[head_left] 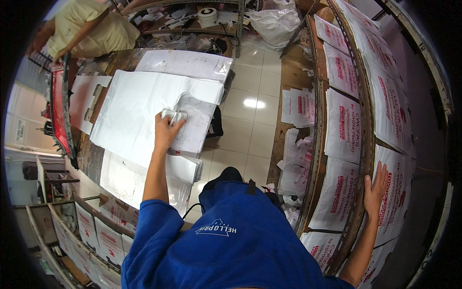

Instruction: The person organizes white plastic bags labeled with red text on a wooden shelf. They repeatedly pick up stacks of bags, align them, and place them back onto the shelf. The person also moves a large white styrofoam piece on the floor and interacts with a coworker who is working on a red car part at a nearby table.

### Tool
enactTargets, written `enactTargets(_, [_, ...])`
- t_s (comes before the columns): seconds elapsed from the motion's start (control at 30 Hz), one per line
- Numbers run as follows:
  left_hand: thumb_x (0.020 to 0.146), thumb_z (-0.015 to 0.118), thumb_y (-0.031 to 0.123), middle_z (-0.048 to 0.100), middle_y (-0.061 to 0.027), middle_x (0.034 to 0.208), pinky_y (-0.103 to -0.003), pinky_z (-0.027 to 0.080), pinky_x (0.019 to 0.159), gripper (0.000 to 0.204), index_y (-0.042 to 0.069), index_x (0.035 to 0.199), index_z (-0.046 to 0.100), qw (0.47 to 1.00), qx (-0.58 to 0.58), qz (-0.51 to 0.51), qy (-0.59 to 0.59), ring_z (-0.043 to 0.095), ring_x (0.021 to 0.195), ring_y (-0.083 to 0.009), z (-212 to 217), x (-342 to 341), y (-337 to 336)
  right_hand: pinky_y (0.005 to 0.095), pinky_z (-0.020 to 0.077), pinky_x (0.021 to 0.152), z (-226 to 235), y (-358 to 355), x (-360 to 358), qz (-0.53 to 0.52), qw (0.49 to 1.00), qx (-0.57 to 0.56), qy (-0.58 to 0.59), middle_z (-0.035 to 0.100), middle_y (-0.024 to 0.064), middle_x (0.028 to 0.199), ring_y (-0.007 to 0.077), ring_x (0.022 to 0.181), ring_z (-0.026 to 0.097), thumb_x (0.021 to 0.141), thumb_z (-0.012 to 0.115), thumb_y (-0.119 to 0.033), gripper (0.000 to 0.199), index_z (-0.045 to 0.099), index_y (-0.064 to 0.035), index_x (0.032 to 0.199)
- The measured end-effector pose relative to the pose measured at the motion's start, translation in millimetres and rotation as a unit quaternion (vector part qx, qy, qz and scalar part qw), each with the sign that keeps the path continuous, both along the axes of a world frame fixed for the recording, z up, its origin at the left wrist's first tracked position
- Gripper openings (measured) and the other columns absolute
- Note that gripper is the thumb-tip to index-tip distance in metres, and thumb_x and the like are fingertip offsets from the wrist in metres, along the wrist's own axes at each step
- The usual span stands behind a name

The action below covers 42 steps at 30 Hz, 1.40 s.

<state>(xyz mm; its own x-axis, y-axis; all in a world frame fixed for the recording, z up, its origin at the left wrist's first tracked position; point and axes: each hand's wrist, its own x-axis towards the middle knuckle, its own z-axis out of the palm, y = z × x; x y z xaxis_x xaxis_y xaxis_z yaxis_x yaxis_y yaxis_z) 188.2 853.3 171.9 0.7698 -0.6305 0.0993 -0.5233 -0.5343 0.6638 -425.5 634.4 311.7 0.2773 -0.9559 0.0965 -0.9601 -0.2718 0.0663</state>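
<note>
My left hand (168, 129) is closed on the bunched edge of a white plastic bag (139, 98), the top one of a stack on the table. The bag's gathered edge folds up between thumb and fingers, while the rest of it lies mostly flat. On the right, my right hand (375, 195) rests with fingers stretched on a white bag with red print (392, 176). That bag lies on a rack shelf among several like it.
Across the table a person (91, 29) holds a red screen-printing frame (61, 106). More printed bags (342, 125) line the tiered rack at right. Another rack of bags (108, 238) stands at lower left. A white sack (274, 26) sits on the tiled floor (236, 125) at the back.
</note>
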Motion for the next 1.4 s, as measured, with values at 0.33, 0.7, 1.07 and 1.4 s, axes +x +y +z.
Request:
enactTargets(0.33, [0.086, 0.056, 0.012, 0.045, -0.0291, 0.126, -0.037, 0.044, 0.087, 0.021, -0.008, 0.083, 0.061, 0.996, -0.068, -0.055, -0.025, 0.053, 0.103, -0.0378, -16.3, 12.0, 13.1, 0.0483, 0.0101, 0.113, 2.2, 1.6, 3.1, -0.001, 1.0, 0.003, -0.008, 0.017, 0.018, 0.152, 0.0369, 0.14, 0.012, 0.094, 0.04, -0.048, 0.063, 0.025, -0.0168, 0.147])
enactTargets(0.7, [0.088, 0.058, 0.024, 0.046, -0.0298, 0.119, -0.039, 0.041, 0.09, 0.034, -0.008, 0.076, 0.062, 0.998, -0.056, -0.004, 0.015, 0.051, 0.104, -0.038, -17.9, 15.0, 5.8, 0.048, 0.0098, 0.113, 4.3, 0.9, 2.8, 0.0, 1.0, 0.019, -0.012, 0.016, 0.0179, 0.152, 0.0371, 0.141, 0.011, 0.094, 0.041, -0.049, 0.064, 0.025, -0.0166, 0.146])
enactTargets(1.07, [0.076, 0.067, 0.01, 0.041, -0.0284, 0.128, -0.04, 0.044, 0.09, 0.02, -0.005, 0.086, 0.06, 0.994, 0.02, -0.067, -0.082, 0.052, 0.104, -0.0404, -11.0, 5.1, 3.5, 0.0465, 0.0173, 0.112, 46.0, 7.9, 36.1, -0.013, 0.999, -0.031, -0.027, 0.02, 0.0148, 0.152, 0.0335, 0.14, 0.018, 0.093, 0.047, -0.039, 0.056, 0.037, -0.0127, 0.141])
enactTargets(1.4, [0.085, 0.05, 0.002, 0.047, -0.0252, 0.125, -0.041, 0.042, 0.092, 0.013, -0.006, 0.094, 0.055, 0.995, -0.051, -0.047, -0.067, 0.05, 0.11, -0.0405, -11.1, 16.6, 12.9, 0.0397, 0.0279, 0.109, -7.2, 63.4, 193.3, 0.251, 0.878, 0.185, -0.363, 0.043, 0.0183, 0.138, 0.0331, 0.13, 0.039, 0.079, 0.065, -0.009, 0.056, 0.047, -0.0034, 0.132])
